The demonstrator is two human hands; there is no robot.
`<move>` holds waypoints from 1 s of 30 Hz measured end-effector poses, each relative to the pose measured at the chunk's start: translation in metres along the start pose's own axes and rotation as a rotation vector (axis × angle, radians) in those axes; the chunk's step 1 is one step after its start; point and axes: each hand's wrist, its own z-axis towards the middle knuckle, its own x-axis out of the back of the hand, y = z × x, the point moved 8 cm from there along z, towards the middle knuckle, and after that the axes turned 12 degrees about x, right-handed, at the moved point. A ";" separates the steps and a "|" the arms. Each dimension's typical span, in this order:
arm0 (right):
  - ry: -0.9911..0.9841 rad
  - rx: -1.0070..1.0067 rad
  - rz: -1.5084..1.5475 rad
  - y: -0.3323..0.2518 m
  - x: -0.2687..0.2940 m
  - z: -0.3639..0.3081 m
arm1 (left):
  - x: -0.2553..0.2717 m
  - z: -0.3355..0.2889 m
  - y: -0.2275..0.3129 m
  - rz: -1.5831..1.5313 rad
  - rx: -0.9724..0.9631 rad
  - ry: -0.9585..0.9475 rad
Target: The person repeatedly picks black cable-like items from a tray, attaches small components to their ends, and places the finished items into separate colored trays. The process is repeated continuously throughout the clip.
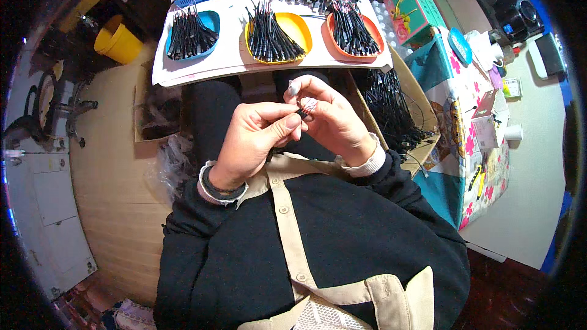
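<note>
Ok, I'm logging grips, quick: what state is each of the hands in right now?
Left hand: closed, pinching a black cable end.
Right hand: curled at the thin reddish wires; whether it grips them can't be told.

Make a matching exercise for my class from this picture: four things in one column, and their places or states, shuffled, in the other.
Things
1. Left hand
2. Blue dish
3. Orange dish
4. Yellow bin

Places or states
A. Right end of the row of three dishes, with black cables in it
B. Off to the left, beyond the white table
C. Fingertips at a small dark cable end, together with the right hand
D. Left end of the row of three dishes, with black cables in it

Pairs: 1-C, 2-D, 3-A, 4-B
</note>
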 end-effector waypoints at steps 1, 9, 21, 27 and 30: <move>0.018 0.013 -0.025 0.000 0.000 -0.001 | 0.000 -0.001 0.000 0.025 -0.006 0.013; 0.084 0.235 -0.297 -0.004 0.000 -0.006 | 0.007 -0.009 0.000 0.125 -0.075 0.145; -0.216 0.467 -1.500 -0.052 -0.036 -0.003 | 0.008 -0.006 0.007 0.292 -0.104 0.165; 0.177 0.433 -1.235 -0.094 0.005 -0.008 | 0.016 -0.017 0.008 0.216 0.014 0.103; -0.159 0.328 -1.488 -0.082 -0.015 -0.019 | 0.010 -0.020 0.006 0.155 0.097 -0.014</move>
